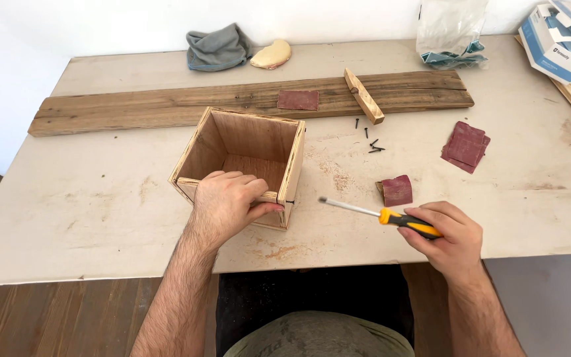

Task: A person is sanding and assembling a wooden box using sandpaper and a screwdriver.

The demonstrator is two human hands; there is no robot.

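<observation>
My left hand (227, 201) grips the near wall of an open plywood box (249, 142) that stands on the pale table (87, 198). A dark screw (291, 201) sticks out of the box's near right corner. My right hand (447, 238) holds a screwdriver (375, 213) with a yellow and black handle. Its metal shaft points left toward the box, and the tip sits a short way from the screw.
A long dark plank (133, 106) lies behind the box, with a sandpaper piece (297, 100) and a small wood strip (364, 96) on it. Several loose black screws (371, 142), sandpaper sheets (465, 146), a sanding block (396, 190), grey cloth (217, 47), plastic bag (449, 30).
</observation>
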